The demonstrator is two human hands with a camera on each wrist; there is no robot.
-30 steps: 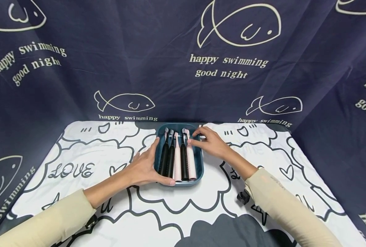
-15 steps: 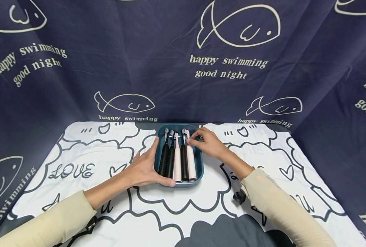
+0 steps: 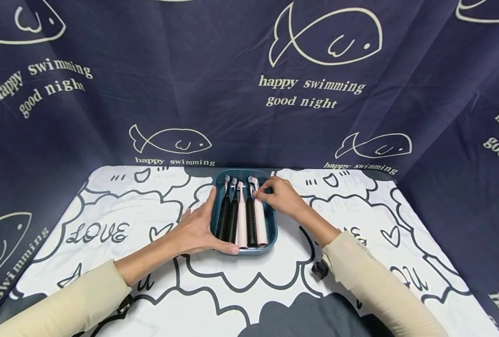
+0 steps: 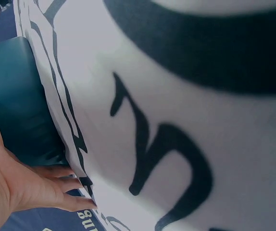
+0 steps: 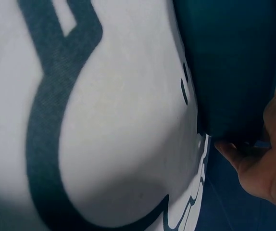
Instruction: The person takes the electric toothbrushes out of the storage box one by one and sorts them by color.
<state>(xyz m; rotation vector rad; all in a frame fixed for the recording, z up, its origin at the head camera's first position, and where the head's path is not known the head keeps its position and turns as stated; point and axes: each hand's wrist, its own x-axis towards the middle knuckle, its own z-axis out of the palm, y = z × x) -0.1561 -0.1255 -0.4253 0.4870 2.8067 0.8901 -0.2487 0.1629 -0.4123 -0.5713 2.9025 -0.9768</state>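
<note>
A dark teal tray [image 3: 270, 229] sits on the table with several electric toothbrushes lying side by side in it, some black and some pink. My left hand [image 3: 194, 229] is spread across the tray's near left corner, its fingers against the left wall and the thumb on the near rim. In the left wrist view the fingers [image 4: 56, 187] lie fairly straight beside the tray wall. Over the far right rim, my right hand [image 3: 281, 194] pinches the rightmost pink toothbrush [image 3: 260, 222] near its head. That toothbrush is hidden in the right wrist view behind the tray wall [image 5: 234, 62].
A white cloth with black cartoon drawings [image 3: 144, 299] covers the table. Directly behind the tray hangs a navy curtain [image 3: 241, 135] with fish prints, and it also encloses both sides.
My right hand's index finger has come down to meet the thumb at the pink toothbrush, and the right forearm has shifted slightly left. The left hand and tray have stayed put.
</note>
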